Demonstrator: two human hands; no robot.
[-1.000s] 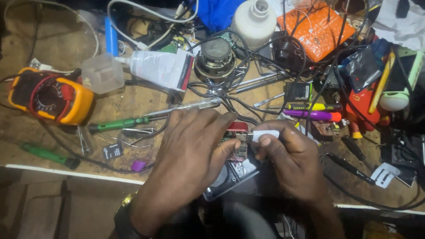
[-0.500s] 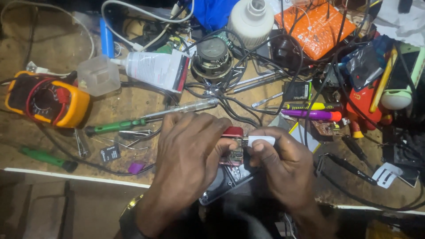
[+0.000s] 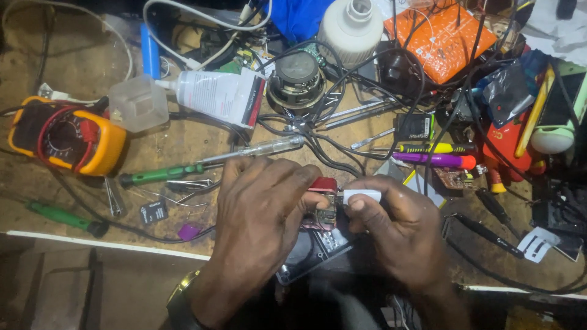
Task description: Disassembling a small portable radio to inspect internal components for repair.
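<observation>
A yellow multimeter (image 3: 66, 135) and a green screwdriver (image 3: 160, 175) lay at the left of the cluttered tabletop (image 3: 183, 137). The left hand (image 3: 260, 217) arched palm-down, its fingers pinched on a small red-cased circuit module (image 3: 322, 205) near the front edge; light, rigid and probably fragile, best held by its edges. The right hand (image 3: 400, 229) curled, fingers gripping a white plug (image 3: 362, 196) against it

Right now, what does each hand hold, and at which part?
The left hand grips a small red device at its side; the right hand pinches a white plug at its end.
</observation>
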